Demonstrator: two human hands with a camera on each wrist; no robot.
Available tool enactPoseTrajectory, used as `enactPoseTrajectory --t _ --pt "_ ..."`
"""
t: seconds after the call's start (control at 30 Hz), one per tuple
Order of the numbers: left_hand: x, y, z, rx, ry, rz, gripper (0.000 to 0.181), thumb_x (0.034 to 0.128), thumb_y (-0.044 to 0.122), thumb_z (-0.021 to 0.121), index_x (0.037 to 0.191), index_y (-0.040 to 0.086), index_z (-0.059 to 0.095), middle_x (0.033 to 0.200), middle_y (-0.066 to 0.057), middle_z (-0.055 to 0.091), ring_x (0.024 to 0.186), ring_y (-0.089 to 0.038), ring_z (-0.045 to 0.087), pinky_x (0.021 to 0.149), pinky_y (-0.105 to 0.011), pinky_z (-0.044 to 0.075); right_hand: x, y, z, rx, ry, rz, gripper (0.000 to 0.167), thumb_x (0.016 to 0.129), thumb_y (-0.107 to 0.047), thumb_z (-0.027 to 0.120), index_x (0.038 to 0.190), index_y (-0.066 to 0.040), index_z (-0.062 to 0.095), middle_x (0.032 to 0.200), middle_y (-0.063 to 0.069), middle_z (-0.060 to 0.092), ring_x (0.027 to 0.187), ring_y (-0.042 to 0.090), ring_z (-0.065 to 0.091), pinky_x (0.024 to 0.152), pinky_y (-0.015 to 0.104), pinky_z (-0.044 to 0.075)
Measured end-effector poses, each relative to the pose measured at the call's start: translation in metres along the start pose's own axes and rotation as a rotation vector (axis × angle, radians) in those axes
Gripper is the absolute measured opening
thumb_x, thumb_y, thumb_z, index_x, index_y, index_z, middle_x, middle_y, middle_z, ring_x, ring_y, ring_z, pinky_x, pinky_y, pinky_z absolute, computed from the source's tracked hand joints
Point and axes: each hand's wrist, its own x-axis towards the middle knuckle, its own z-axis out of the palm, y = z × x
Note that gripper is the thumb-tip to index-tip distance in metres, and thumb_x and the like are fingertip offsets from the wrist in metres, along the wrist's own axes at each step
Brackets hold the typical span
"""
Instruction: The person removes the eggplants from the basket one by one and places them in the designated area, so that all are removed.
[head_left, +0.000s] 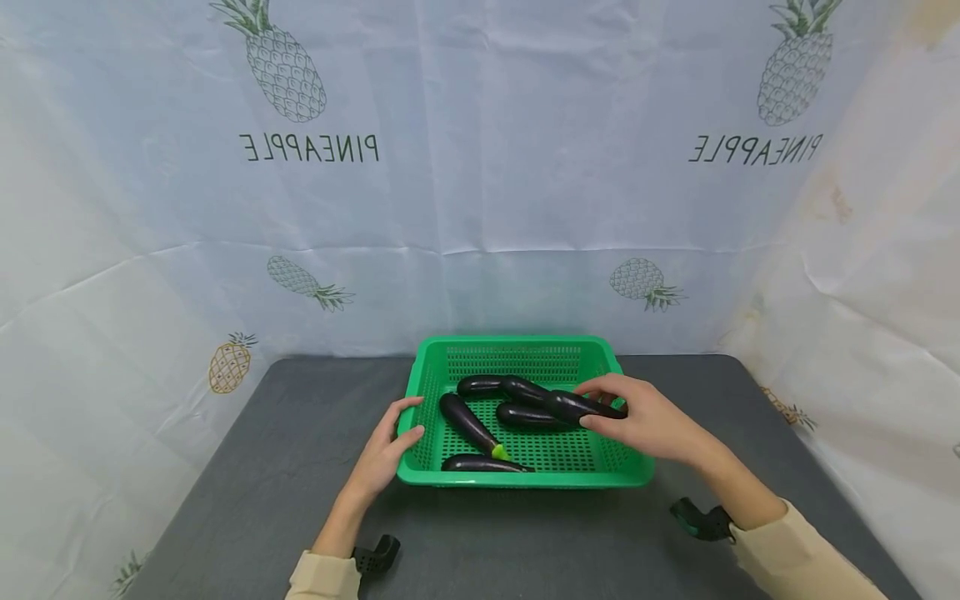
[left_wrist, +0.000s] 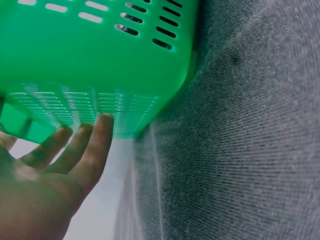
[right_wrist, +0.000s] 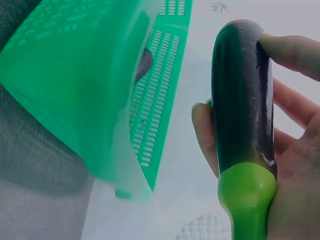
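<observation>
A green plastic basket (head_left: 525,479) holds several dark purple eggplants, among them one with a green cap (head_left: 467,423) at the left and one along the front wall (head_left: 483,463). My left hand (head_left: 378,454) holds the basket's left side, thumb and index finger at the rim; other fingers (left_wrist: 95,150) lie against the outer wall. Above the right half of the basket, my right hand (head_left: 645,417) grips another eggplant (right_wrist: 242,100) between thumb and fingers. Its bright green cap (right_wrist: 247,190) points back toward the wrist. From the head, this eggplant partly covers those beneath it.
The basket stands on a dark grey table (head_left: 525,542), near its far edge. Behind and at both sides hangs a pale curtain (head_left: 480,167) with pineapple prints. Black straps (head_left: 377,554) sit around both wrists.
</observation>
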Motion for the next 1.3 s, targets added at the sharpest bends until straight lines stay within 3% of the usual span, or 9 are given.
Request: enactPoseTrajectory --t 0.2,0.33,0.57,0.8,1.1,1.3 --pt "0.000 0.000 -0.001 0.015 -0.004 0.007 0.048 0.1063 0.022 0.055 0.152 0.014 0.042 0.146 -0.019 0.049 0.126 -0.034 0.054 0.095 -0.044 0.046 -0.006 0.004 -0.010 -0.014 0.034 0.016 0.035 0.096 -0.031 0.073 0.128 -0.018 0.067 0.104 -0.006 0.064 0.085 0.013 0.059 0.069 0.030 0.050" --pt "-0.001 0.000 0.000 -0.001 -0.002 -0.001 0.048 0.1062 0.021 0.055 0.151 0.014 0.042 0.141 -0.021 0.052 0.121 -0.036 0.056 0.092 -0.040 0.049 -0.010 0.009 -0.016 -0.013 0.053 0.039 0.035 0.097 -0.029 0.073 0.129 -0.018 0.066 0.104 -0.004 0.064 0.078 0.013 0.062 0.068 0.031 0.051" --pt "-0.002 0.002 0.002 -0.008 0.005 -0.008 0.047 0.1063 0.017 0.054 0.151 0.014 0.042 0.140 -0.021 0.053 0.121 -0.035 0.057 0.090 -0.037 0.049 -0.017 0.016 -0.026 -0.041 0.092 0.050 0.035 0.098 -0.028 0.071 0.130 -0.016 0.065 0.109 -0.001 0.065 0.088 0.015 0.062 0.070 0.031 0.052" --pt "-0.001 0.002 0.001 -0.002 0.013 -0.008 0.047 0.1060 0.017 0.055 0.151 0.014 0.043 0.138 -0.021 0.054 0.118 -0.034 0.058 0.089 -0.038 0.050 -0.022 0.026 -0.035 -0.058 0.120 0.063 0.034 0.098 -0.025 0.071 0.130 -0.014 0.065 0.110 0.002 0.066 0.085 0.012 0.061 0.066 0.030 0.051" --pt "-0.001 0.002 0.000 0.004 0.008 0.007 0.046 0.1063 0.017 0.054 0.151 0.014 0.043 0.139 -0.021 0.053 0.120 -0.034 0.057 0.090 -0.038 0.049 -0.028 0.048 -0.046 -0.069 0.158 0.129 0.037 0.098 -0.026 0.071 0.131 -0.010 0.064 0.111 0.010 0.065 0.084 0.020 0.062 0.062 0.031 0.050" --pt "-0.001 0.001 0.001 0.008 0.012 -0.002 0.046 0.1063 0.018 0.055 0.150 0.015 0.044 0.141 -0.019 0.052 0.121 -0.033 0.056 0.091 -0.041 0.048 -0.030 0.065 -0.049 -0.098 0.176 0.147 0.038 0.098 -0.027 0.071 0.132 -0.010 0.064 0.113 0.010 0.066 0.093 0.016 0.061 0.066 0.031 0.051"
